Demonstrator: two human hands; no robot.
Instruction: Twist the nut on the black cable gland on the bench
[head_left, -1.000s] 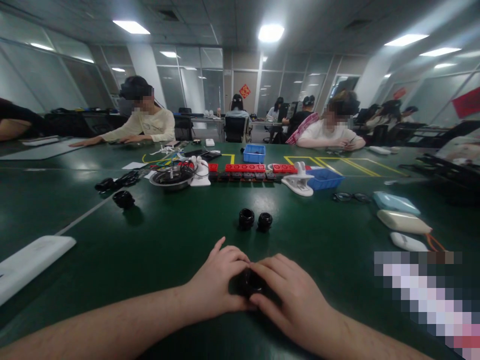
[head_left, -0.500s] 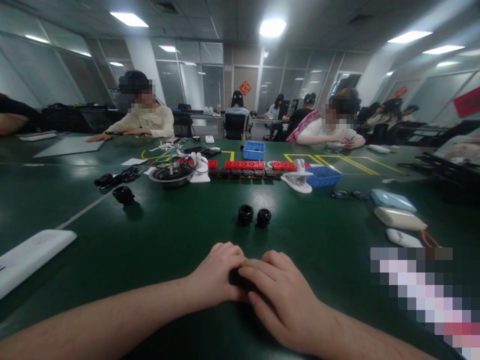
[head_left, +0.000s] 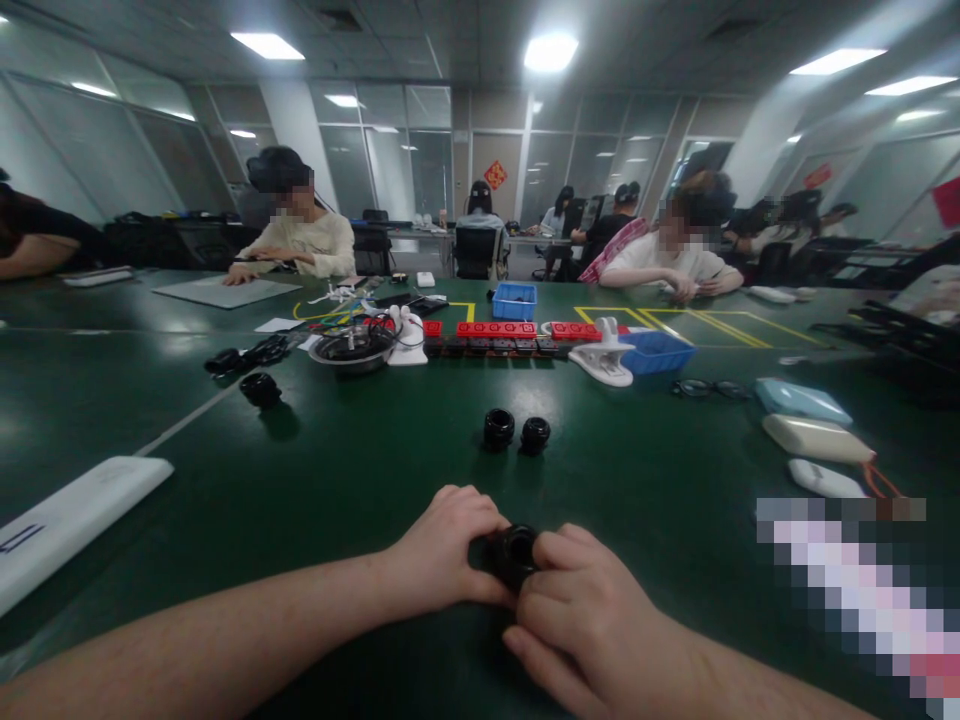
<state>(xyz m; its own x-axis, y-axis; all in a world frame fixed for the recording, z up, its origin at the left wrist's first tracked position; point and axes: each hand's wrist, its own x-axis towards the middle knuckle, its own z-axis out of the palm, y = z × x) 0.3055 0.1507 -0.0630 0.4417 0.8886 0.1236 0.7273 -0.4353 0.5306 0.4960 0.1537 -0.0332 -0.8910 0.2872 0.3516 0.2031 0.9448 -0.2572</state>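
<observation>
A glossy black ring-shaped part (head_left: 517, 552), hollow at the top, sits between my hands near the table's front. My left hand (head_left: 461, 545) is closed around its left side, with the thumb low along the near side. Curled fingers of my right hand (head_left: 581, 605) press on its right edge; their tips are partly hidden. Just beyond stand two similar parts, a larger black ring (head_left: 499, 430) and a smaller black ring (head_left: 535, 435), side by side and apart from my hands. Another black ringed part (head_left: 260, 390) lies farther left.
A metal bowl (head_left: 352, 350), white clamps (head_left: 602, 355), red blocks (head_left: 496, 329) and blue bins (head_left: 656, 352) line the table's middle. A white slab (head_left: 82, 520) lies left. Glasses (head_left: 711, 389) and cases (head_left: 817, 438) lie right. Co-workers sit across the table.
My right hand has drawn back and curled its fingers, so the black part's hollow top now shows. My left hand keeps its hold. The view has shifted slightly.
</observation>
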